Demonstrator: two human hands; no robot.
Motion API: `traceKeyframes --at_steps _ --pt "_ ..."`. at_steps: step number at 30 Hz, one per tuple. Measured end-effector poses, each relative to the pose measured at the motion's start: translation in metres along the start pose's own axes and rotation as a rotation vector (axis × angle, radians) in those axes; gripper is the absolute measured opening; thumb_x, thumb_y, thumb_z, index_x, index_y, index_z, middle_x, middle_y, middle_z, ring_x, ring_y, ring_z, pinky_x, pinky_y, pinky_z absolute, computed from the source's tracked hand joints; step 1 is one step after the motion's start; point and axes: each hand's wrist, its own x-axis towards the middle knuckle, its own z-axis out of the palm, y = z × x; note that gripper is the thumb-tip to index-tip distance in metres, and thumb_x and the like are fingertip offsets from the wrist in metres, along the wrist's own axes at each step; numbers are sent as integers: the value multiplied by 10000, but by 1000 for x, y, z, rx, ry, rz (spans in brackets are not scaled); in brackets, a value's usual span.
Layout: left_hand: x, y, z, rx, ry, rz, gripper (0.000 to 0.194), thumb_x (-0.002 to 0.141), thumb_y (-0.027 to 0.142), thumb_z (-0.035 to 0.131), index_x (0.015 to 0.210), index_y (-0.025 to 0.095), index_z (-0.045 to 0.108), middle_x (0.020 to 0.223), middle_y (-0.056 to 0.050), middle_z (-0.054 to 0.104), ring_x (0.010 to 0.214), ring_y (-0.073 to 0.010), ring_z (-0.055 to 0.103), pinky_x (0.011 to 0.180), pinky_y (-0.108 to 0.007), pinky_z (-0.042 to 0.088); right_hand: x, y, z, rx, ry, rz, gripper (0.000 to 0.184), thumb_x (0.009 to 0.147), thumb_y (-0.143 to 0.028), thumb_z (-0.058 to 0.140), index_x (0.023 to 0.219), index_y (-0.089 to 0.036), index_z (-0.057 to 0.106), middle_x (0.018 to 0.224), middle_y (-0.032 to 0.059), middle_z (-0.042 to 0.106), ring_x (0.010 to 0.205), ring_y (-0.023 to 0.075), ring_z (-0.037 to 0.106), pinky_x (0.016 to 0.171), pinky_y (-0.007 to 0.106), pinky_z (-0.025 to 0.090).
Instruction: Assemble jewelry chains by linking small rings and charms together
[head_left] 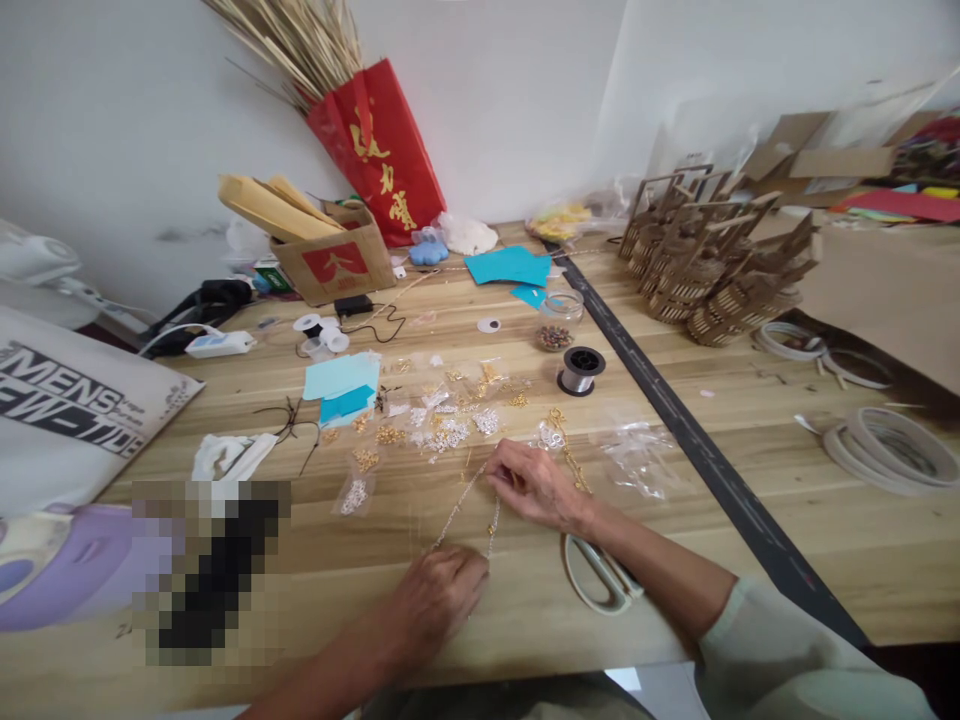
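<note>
A thin silver chain (456, 512) with a small gold piece hangs in a narrow loop between my two hands over the wooden table. My right hand (531, 484) pinches its upper end between closed fingertips. Nearer to me, my left hand (444, 588) is curled round the lower part, its fingertips partly hidden. Beyond the fingers lie small bags of silver findings (450, 432) and gold findings (390, 435). A gold chain (571, 462) rests just past my right wrist. Scissors (604, 578) lie partly under my right forearm.
A wire spool (581, 371) and a jar of beads (559, 325) stand behind my right hand. Clear plastic bags (637, 455) lie to the right, before a dark strip (675, 430). Woven baskets (705, 260) stand far right. Blue cards (345, 385) are at left.
</note>
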Motion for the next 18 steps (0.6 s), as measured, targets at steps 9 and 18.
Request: traceKeyframes --at_steps 9,18 --pt "7 -2 -9 -138 92 -20 259 967 198 411 796 161 601 661 -2 651 556 -114 586 563 -213 422 0 1 0 8 -8 4 71 872 -128 532 822 -176 544 699 -13 499 578 107 463 521 208 359" --pt "2 -6 -4 40 22 175 263 983 157 354 874 147 594 705 -37 635 654 -152 596 628 -252 463 0 1 2 15 -5 13 80 868 -116 530 820 -176 547 689 -16 486 578 106 452 512 211 346"
